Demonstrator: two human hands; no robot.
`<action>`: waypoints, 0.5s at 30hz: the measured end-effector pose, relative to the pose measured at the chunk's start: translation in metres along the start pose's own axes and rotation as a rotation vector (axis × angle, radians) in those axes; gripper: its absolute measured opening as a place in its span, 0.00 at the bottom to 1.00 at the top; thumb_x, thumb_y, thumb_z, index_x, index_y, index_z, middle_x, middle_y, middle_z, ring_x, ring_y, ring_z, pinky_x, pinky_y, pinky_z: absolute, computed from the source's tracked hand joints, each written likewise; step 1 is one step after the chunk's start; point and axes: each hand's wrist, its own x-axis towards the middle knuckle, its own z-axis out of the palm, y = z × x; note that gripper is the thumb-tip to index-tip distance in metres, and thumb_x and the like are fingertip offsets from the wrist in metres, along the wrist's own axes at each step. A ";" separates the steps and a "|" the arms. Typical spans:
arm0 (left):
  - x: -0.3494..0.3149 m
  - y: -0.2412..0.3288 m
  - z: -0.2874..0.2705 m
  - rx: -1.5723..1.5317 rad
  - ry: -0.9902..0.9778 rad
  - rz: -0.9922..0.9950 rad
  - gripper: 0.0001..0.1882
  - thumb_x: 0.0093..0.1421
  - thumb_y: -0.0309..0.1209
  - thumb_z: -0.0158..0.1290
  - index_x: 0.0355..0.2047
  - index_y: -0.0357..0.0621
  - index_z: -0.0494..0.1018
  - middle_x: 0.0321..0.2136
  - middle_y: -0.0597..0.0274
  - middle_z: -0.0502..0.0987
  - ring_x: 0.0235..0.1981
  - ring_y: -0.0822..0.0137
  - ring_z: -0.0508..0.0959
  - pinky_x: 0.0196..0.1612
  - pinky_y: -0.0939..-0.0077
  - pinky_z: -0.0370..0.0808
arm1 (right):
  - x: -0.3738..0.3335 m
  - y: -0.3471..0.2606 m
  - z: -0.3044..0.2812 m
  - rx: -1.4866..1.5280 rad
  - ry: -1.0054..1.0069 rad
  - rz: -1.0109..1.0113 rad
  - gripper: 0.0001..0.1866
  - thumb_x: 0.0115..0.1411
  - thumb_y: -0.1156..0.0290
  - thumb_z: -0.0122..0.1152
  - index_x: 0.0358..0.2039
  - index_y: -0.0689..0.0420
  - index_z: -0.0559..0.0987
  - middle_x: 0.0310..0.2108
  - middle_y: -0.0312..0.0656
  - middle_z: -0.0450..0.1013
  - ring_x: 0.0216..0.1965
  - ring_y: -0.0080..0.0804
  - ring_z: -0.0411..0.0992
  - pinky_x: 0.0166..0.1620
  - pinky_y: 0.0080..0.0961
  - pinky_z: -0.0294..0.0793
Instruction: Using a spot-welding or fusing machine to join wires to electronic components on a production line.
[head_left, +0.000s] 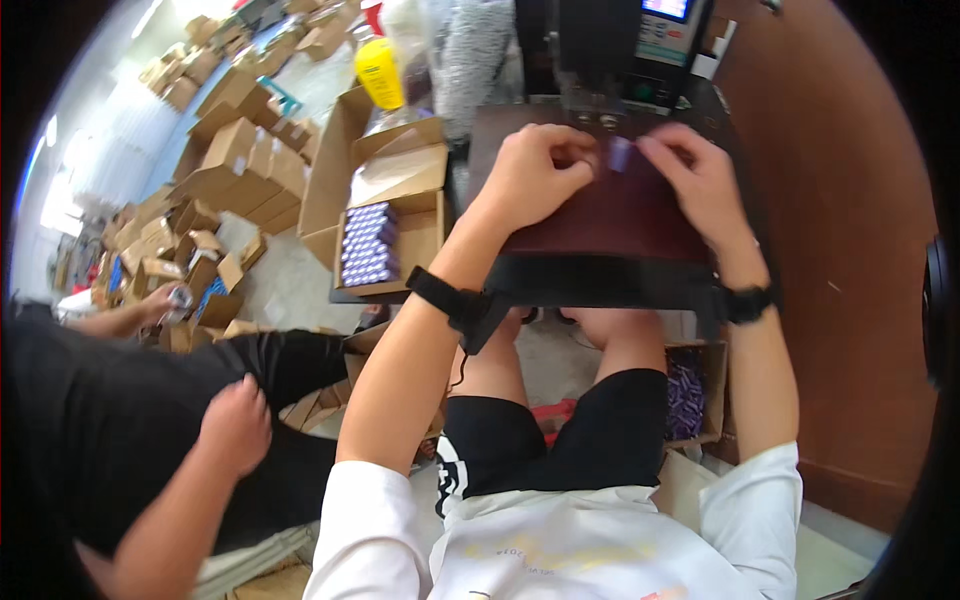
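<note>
A small purple cylinder (621, 154), which looks like a battery cell, is between my hands over the dark red work plate (590, 225). It is blurred by motion. My left hand (540, 175) has curled fingers with thumb and forefinger brought together just left of the cylinder; whatever they pinch is hidden. On the other side, my right hand (695, 175) has its fingertips close to the cylinder's right edge. Those fingers are smeared, so I cannot tell whether they grip it. Just beyond the cylinder are the metal tips (597, 121) of a black bench machine (600, 50).
Left of the plate, a cardboard box (425, 215) holds rows of purple cylinders (368, 245). A yellow bottle (378, 72) stands behind it. Below right, another box holds loose purple pieces (685, 395). A person in black (170, 430) is at left. A brown panel (850, 250) rises at right.
</note>
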 end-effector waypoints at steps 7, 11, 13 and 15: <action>-0.075 -0.025 -0.128 0.408 -0.115 -0.212 0.11 0.56 0.31 0.60 0.37 0.40 0.83 0.35 0.51 0.81 0.37 0.55 0.81 0.45 0.64 0.77 | -0.093 -0.007 -0.113 -0.251 0.016 0.054 0.06 0.68 0.73 0.60 0.34 0.61 0.73 0.35 0.30 0.68 0.37 0.16 0.65 0.43 0.16 0.66; -0.116 -0.041 -0.162 0.740 -0.410 -0.251 0.10 0.56 0.34 0.62 0.36 0.43 0.83 0.36 0.51 0.82 0.42 0.52 0.79 0.50 0.61 0.75 | -0.176 0.030 -0.156 -0.412 -0.068 0.270 0.07 0.65 0.75 0.60 0.31 0.61 0.72 0.30 0.32 0.65 0.34 0.20 0.64 0.40 0.22 0.65; -0.129 -0.041 -0.163 0.793 -0.413 -0.285 0.09 0.55 0.34 0.62 0.33 0.44 0.83 0.36 0.51 0.81 0.44 0.51 0.79 0.50 0.59 0.75 | -0.205 0.046 -0.160 -0.644 -0.142 0.321 0.06 0.63 0.75 0.60 0.32 0.61 0.73 0.29 0.37 0.68 0.33 0.28 0.66 0.39 0.25 0.67; -0.133 -0.040 -0.166 0.821 -0.417 -0.260 0.08 0.54 0.34 0.62 0.31 0.44 0.83 0.35 0.51 0.82 0.45 0.50 0.79 0.50 0.57 0.75 | -0.230 0.066 -0.158 -0.759 -0.066 0.233 0.04 0.63 0.75 0.60 0.33 0.61 0.75 0.31 0.40 0.69 0.35 0.32 0.68 0.41 0.26 0.68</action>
